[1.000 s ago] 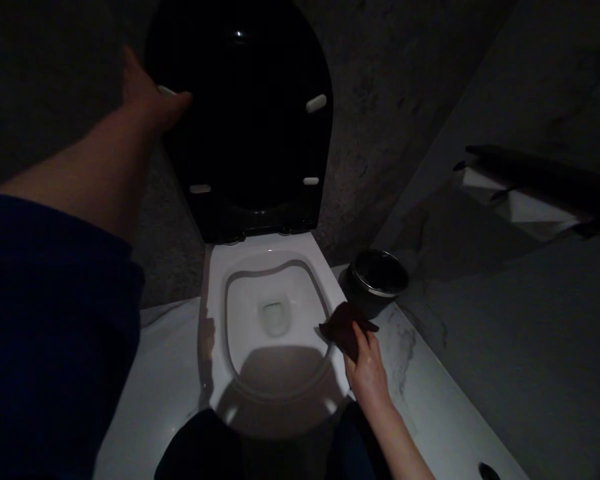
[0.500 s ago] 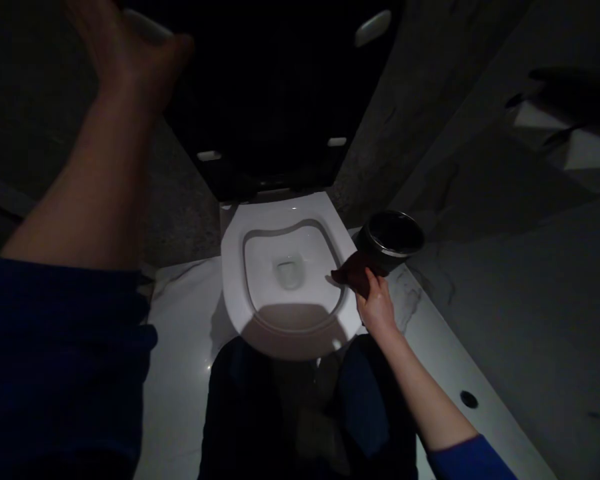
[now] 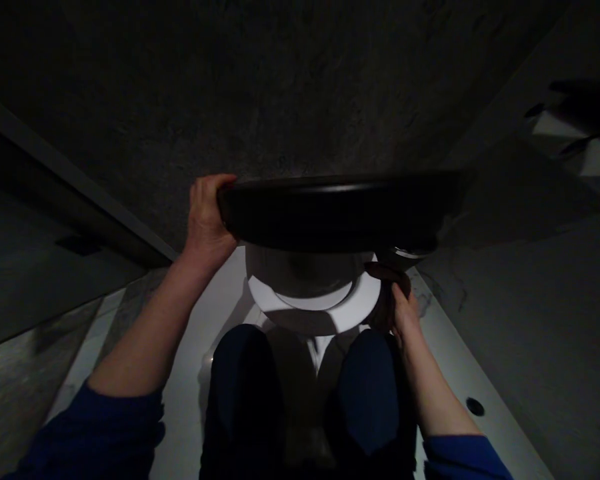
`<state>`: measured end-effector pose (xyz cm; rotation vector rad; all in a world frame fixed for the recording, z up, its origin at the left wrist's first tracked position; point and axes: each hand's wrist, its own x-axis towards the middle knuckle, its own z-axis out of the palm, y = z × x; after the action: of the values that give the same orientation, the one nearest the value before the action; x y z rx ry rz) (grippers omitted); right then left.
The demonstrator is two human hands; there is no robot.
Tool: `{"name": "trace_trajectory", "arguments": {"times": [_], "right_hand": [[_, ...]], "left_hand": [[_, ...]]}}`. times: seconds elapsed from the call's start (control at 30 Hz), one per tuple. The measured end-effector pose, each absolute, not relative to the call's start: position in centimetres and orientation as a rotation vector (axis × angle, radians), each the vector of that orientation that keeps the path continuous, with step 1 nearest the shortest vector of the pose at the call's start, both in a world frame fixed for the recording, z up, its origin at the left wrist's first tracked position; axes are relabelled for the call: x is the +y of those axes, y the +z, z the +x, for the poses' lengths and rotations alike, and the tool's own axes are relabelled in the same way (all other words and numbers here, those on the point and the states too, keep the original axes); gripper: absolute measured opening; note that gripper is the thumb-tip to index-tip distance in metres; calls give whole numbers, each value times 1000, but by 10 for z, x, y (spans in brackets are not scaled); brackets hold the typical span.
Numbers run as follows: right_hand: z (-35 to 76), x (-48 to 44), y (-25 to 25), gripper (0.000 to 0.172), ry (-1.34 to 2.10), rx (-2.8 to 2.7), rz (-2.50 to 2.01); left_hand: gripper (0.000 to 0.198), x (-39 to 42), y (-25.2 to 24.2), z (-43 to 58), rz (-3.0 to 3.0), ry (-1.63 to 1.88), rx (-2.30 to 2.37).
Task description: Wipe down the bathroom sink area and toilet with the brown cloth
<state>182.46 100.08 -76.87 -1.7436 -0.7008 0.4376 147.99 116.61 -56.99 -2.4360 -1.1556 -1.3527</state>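
Observation:
My left hand (image 3: 207, 220) grips the left edge of the black toilet lid (image 3: 340, 210), which hangs about halfway down over the white toilet bowl (image 3: 315, 303). My right hand (image 3: 399, 308) is at the bowl's right rim, fingers closed on a dark cloth (image 3: 383, 272) pressed against the rim. Only the front part of the bowl shows under the lid. My knees in dark blue trousers are right in front of the bowl.
A small dark bin (image 3: 407, 253) peeks out behind the lid at the right of the bowl. A paper holder (image 3: 580, 140) hangs on the right wall. A dark stone wall rises behind. A round floor drain (image 3: 475, 406) lies at the right on the pale marble floor.
The lid has swung down from upright to roughly half closed, my left hand coming down with it. The view has dropped lower. My right hand stays at the bowl's right rim with the cloth.

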Motion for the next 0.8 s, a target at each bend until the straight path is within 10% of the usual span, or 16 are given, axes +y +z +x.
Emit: {"name": "trace_trajectory", "arguments": {"times": [0.8], "right_hand": [[1852,919,-736,60,377,163,-1196]], "left_hand": [[73,1090,-708,1437,-2838,-736,-843]]}}
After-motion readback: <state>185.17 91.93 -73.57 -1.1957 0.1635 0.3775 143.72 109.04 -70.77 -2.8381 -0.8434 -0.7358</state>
